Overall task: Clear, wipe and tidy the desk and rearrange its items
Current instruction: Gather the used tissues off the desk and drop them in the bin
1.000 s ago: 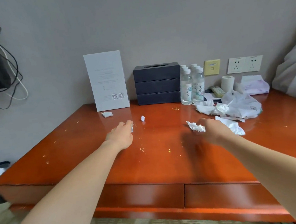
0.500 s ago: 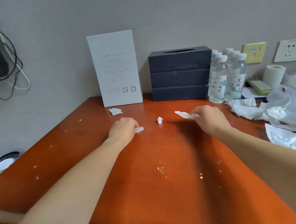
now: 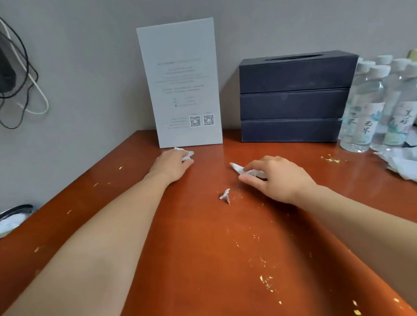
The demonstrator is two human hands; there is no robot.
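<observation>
Far left of the grey card, below the edge of the surface, sits a round dark-rimmed container with white inside. It may be a bin, and probably where the litter is bound.

Directly at the card's foot, the left hand lies palm down with the arm stretched long across the wood. Its grip is closed over a crumpled scrap, whose white edges poke out past the fingers. The reach is that long because the scrap lies right by the card.

In front of the card and slightly to its right, a twisted scrap lies loose, touched by neither hand. I judge it the next to collect.

Further right of the card, the right hand is low over the wood, wrist turned inward. Its grip pinches a torn strip between forefinger and thumb. Gathering with both hands seems meant to save trips.

Right of the card stand a dark box against the wall, then water bottles, with crumpled tissue in front of them. Yellow crumbs dot the surface well in front of the card, so wiping is not yet done.
</observation>
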